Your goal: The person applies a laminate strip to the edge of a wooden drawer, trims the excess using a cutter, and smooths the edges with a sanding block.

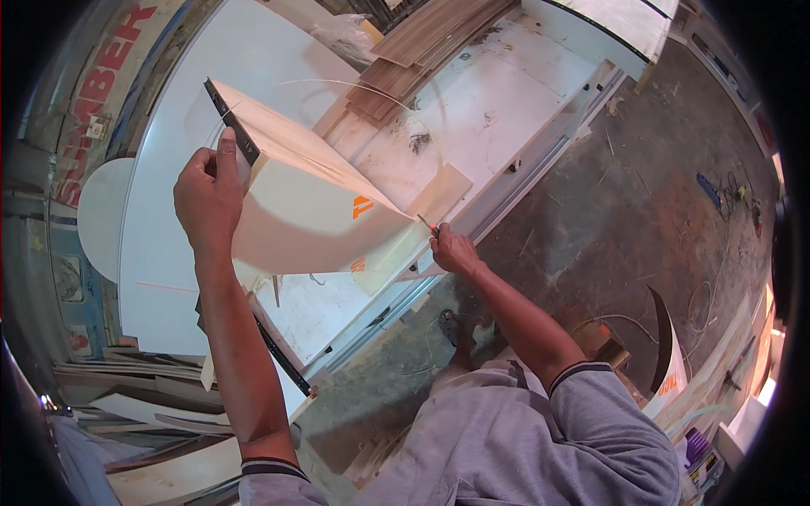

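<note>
My left hand (209, 192) is closed on the raised end of a pale board (295, 211). Its thumb lies against the black edge strip (232, 122), while the other fingers curl at the side. The board stands tilted, with orange printing on its pale face. My right hand (456, 251) is closed around a small hand tool (434, 228) with a thin blade and some red on its handle; its exact kind is unclear. The tool's tip is at the board's far right corner, beside a loose pale piece (445, 191). Most of the handle is hidden in my fingers.
Brown wood-grain strips (422, 51) lie in a large white shallow frame (498, 101). A white sheet (181, 160) stands at the left. Offcuts (160, 405) are piled at lower left. Cables and a blue tool (707, 191) lie on the concrete floor (607, 202).
</note>
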Available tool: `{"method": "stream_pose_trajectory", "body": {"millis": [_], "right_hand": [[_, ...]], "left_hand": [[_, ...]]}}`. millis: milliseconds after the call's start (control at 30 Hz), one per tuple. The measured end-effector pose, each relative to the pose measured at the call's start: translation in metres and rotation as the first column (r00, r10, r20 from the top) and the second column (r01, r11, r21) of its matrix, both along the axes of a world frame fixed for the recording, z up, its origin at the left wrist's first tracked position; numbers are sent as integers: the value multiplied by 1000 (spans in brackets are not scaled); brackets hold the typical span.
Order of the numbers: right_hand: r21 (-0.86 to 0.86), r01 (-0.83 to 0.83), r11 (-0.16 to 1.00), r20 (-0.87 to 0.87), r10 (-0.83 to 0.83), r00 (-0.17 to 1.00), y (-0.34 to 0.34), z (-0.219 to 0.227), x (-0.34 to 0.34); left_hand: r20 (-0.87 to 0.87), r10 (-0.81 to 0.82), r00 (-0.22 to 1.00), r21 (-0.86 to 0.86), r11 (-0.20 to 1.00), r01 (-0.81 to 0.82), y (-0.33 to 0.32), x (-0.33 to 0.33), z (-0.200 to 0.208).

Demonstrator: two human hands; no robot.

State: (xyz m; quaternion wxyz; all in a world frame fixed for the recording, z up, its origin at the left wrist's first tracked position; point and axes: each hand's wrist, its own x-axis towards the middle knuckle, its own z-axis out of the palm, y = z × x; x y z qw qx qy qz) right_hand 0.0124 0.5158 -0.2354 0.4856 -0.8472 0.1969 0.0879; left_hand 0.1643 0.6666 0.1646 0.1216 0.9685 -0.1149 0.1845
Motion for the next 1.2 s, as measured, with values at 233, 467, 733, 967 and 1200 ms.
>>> {"method": "stream_pose_trajectory", "body": {"millis": [233,467,733,967,1200], "right_hand": [[-20,-67,998,-25,66,998,1,1,19],[-103,-96,990,-9,96,995,5,-3,25],[-132,-144,981,15,147,989,2,-6,30],[-176,-150,973,12,154,988,4,-4,28],[-167,-103,981,202,136,970,0,-14,5]], "left_hand": [[-40,11,999,-138,990,-17,-1,1,-8],[-108,51,993,-161,985,-68,-8,0,-7],[-119,21,993,-253,966,-51,-10,1,-13],[-150,111,982,-242,959,-145,-19,-2,-12],[-158,119,980,-251,955,-157,-17,-2,-13]]}}
